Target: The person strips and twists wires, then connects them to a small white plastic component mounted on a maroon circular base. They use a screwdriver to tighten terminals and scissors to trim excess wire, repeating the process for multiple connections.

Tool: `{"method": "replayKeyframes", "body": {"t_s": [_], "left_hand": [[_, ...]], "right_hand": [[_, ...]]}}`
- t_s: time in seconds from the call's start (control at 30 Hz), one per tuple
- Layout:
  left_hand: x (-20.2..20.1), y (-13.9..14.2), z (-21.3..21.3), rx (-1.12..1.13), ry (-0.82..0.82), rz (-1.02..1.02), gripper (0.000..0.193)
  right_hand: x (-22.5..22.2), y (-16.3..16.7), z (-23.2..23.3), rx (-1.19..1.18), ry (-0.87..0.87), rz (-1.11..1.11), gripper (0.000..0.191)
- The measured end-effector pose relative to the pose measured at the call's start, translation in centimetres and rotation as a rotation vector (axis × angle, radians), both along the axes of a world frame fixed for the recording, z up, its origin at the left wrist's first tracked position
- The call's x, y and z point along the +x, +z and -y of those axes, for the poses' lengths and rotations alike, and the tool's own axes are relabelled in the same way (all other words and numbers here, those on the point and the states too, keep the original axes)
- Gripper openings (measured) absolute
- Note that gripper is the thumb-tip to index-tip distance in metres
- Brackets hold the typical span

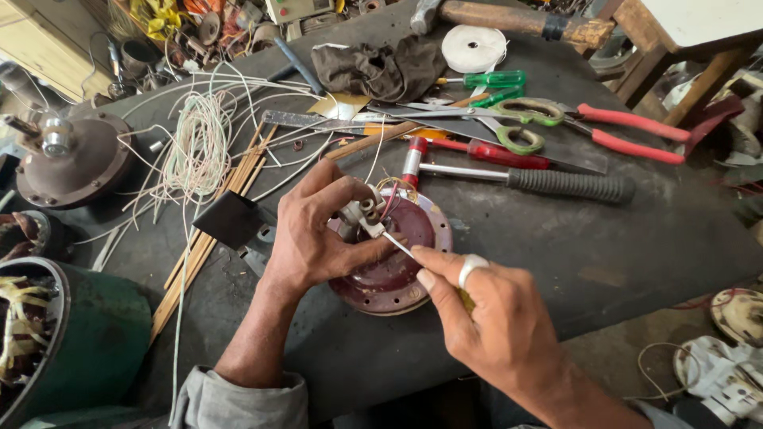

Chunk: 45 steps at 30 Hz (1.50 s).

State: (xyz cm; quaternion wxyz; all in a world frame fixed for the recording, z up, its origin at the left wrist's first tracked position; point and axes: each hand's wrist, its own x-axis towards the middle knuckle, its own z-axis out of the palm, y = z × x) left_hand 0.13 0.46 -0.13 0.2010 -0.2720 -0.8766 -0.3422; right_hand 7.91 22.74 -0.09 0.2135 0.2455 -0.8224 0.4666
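Dark, grimy workbench [620,262], cluttered. My left hand [318,230] closes around the wiring terminal on a maroon round motor cover [397,274] just beneath both hands. My right hand [493,318] pinches a thin white sleeve [397,245] running into that terminal. Beyond the hands: red-handled pliers [636,131], scissors [517,119], a dark rag [381,70]. Left of my left hand: a coil of white wire [199,143] and a green motor housing [87,342].

The scene is evenly lit by soft daylight, and only faint shadows are cast on the dark tabletop [604,254]. Mild glare is seen on the white tape roll [474,48]. Focus is held sharply throughout; slight wide-angle stretching is noticed at the edges
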Motion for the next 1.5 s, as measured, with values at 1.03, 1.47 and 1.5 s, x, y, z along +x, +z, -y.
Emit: {"method": "replayKeyframes", "body": {"t_s": [1.03, 1.47, 1.5], "left_hand": [[0.6, 0.3, 0.2, -0.022, 0.025, -0.122, 0.045], [0.3, 0.5, 0.0, -0.037, 0.030, -0.024, 0.052], [0.2, 0.6, 0.4, -0.019, -0.018, -0.002, 0.052]], "right_hand": [[0.3, 2.7, 0.6, 0.269, -0.055, -0.106, 0.026], [-4.5, 1.9, -2.0, 0.184, -0.020, -0.032, 0.012], [-5.9, 2.3, -2.2, 0.096, 0.014, 0.007, 0.011]]}}
